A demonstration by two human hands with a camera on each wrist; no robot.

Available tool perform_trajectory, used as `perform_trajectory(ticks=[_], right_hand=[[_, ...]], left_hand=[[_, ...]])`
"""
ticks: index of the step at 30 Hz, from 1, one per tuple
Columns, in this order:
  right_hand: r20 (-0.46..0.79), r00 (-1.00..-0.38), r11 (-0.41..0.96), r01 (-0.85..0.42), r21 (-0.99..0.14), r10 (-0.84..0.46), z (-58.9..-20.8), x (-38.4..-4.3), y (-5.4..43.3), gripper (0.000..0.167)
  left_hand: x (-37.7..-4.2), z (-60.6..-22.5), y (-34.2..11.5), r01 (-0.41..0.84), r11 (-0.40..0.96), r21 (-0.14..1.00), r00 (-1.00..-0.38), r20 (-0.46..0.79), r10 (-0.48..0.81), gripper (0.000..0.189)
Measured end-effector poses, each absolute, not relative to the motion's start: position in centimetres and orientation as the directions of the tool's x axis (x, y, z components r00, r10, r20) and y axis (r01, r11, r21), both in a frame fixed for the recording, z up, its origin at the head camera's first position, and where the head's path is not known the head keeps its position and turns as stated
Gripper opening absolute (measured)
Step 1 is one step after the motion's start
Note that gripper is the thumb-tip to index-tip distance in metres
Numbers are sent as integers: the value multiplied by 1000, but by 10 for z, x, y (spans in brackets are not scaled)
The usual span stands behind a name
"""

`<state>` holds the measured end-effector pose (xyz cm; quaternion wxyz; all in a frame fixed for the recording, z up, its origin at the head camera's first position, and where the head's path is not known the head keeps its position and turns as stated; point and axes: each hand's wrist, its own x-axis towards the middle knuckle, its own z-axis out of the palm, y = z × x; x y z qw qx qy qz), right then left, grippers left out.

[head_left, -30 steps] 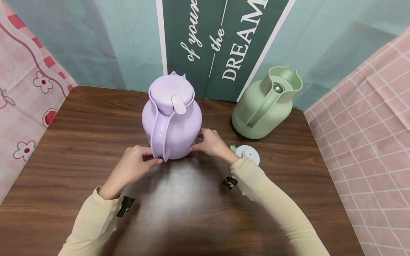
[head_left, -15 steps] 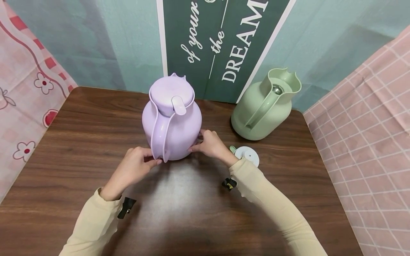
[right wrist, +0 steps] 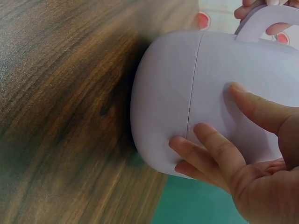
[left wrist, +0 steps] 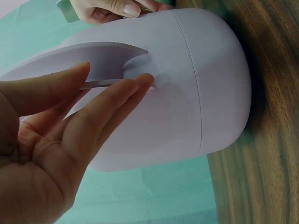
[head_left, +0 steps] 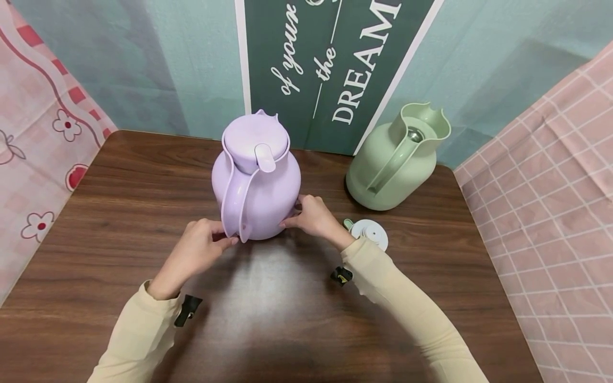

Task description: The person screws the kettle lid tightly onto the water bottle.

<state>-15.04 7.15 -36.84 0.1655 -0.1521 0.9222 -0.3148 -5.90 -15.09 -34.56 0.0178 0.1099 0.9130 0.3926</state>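
Note:
A lilac thermos jug [head_left: 275,194] stands upright on the table, its lid [head_left: 256,135] seated on top and its handle [head_left: 233,210] facing the near left. My left hand [head_left: 198,247] pinches the edge of the handle near its lower end; in the left wrist view the thumb and fingers lie on either side of that edge. On the other side, my right hand [head_left: 313,215] rests its fingertips and thumb on the jug's lower body. The right wrist view shows these fingers [right wrist: 217,147] spread and fairly straight against the smooth wall.
To the right stands a green thermos jug [head_left: 388,165] without a lid, its metal mouth showing. A white disc-shaped lid [head_left: 371,233] with a green tab lies in front of it, partly behind the right sleeve. The wooden table [head_left: 268,319] ends at a hung backdrop.
The lilac jug has turned slightly, its handle shifting a little to the left. Both hands have moved slightly with it and keep their contact. The green jug stays in place.

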Motion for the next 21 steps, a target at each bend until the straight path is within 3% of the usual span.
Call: perform_trajectory(ticks=[21], right_hand=[[-249,-893,778,-157,-609,-376,-367,-157,59,52]], left_hand=[[-61,-345,-158,139,681,719,-986,40,159,4]])
